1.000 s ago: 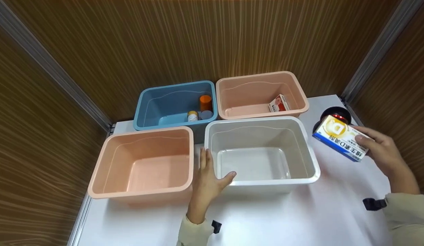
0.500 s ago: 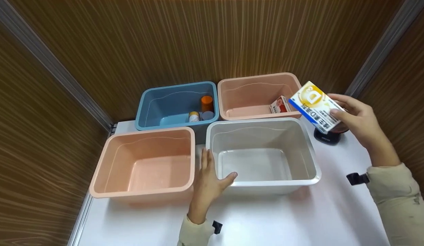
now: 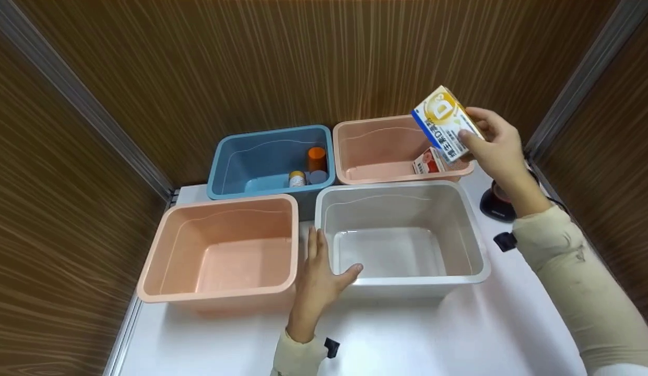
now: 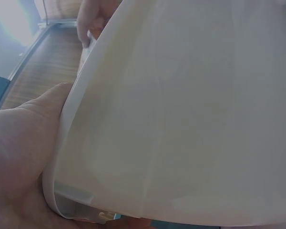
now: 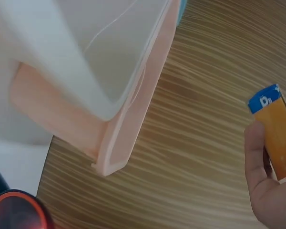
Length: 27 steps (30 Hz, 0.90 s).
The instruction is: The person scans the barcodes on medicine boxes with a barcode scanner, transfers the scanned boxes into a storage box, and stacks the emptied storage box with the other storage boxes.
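In the head view my right hand (image 3: 493, 138) pinches a vitamin D drops box (image 3: 444, 122), white and yellow with a blue edge. It is held tilted above the right part of the back pink bin (image 3: 376, 122). The right wrist view shows the box's orange side (image 5: 276, 138) and blue end. My left hand (image 3: 321, 284) rests at the left front corner of the white bin (image 3: 402, 280), fingers straight and thumb over the rim. The left wrist view shows that hand (image 4: 19, 152) against the bin's wall (image 4: 181, 114).
A red-and-white box (image 3: 428, 162) lies in the back pink bin. The blue bin (image 3: 271, 133) holds an orange bottle (image 3: 317, 158), a yellow-capped bottle (image 3: 296, 179) and a grey-topped item (image 3: 317, 177). A front pink bin (image 3: 219, 295) stands left; a black scanner (image 3: 496, 206) stands right.
My right hand has carried the vitamin D drops box leftward and up, from in front of the scanner to above the back pink bin. The left hand stays at the white bin.
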Available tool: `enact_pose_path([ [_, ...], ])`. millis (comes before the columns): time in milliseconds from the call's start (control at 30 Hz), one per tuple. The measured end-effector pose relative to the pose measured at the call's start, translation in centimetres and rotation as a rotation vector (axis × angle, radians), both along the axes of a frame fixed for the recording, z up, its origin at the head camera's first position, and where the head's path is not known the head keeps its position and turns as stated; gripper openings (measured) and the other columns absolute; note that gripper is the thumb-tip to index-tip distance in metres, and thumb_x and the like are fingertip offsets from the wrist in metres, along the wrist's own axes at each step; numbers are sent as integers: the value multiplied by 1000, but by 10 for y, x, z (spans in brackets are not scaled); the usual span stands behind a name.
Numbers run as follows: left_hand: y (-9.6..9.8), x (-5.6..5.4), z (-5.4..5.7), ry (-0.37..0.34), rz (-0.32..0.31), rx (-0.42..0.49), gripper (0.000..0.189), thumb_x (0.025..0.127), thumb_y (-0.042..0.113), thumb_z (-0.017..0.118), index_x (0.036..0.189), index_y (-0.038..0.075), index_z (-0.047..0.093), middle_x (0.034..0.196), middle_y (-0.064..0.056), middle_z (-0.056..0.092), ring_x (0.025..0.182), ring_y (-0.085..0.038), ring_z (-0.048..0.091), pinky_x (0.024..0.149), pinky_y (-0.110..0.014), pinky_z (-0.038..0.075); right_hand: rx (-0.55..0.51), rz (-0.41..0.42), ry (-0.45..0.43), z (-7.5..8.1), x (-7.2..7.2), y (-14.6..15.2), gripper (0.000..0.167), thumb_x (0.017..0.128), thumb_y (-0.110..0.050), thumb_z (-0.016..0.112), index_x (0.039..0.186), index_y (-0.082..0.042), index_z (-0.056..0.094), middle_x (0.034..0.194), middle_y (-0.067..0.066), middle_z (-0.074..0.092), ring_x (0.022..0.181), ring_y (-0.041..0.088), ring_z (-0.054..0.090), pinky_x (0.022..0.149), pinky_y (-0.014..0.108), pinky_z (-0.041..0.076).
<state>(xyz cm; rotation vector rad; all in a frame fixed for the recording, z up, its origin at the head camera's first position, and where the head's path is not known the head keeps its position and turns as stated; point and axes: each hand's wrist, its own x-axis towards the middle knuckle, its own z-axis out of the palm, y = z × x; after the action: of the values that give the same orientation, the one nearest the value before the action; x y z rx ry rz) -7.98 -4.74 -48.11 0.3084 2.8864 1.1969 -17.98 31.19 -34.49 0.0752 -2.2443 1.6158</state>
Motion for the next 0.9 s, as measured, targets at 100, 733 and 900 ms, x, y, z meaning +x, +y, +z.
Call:
enact_pose_path([
  [100, -1, 0, 0, -8, 0, -4, 114, 83, 64, 71, 160, 0, 18, 168, -16, 7, 134, -48, 43, 95, -58, 47, 78, -52, -36, 3, -11, -11, 47, 99, -15, 65, 145, -11, 54, 106, 6, 55, 87, 16, 64, 64, 24, 58],
  [733, 0, 0, 0, 4, 2, -4, 114, 82, 65, 72, 160, 0, 19, 168, -17, 7, 138, -48, 38, 101, -60, 43, 368, -227, -204, -20, -77, -42, 67, 93, -4, 56, 157, -11, 38, 133, 27, 50, 122, 41, 48, 104, 54, 40],
  [900, 2, -1, 0, 0, -2, -7, 114, 83, 65, 72, 160, 0, 18, 168, -16, 5, 140, -47, 36, 100, -59, 44, 412, -211, -191, -39, -90, -45, 64, 95, -1, 53, 157, -5, 35, 143, 28, 44, 130, 42, 44, 109, 52, 37],
])
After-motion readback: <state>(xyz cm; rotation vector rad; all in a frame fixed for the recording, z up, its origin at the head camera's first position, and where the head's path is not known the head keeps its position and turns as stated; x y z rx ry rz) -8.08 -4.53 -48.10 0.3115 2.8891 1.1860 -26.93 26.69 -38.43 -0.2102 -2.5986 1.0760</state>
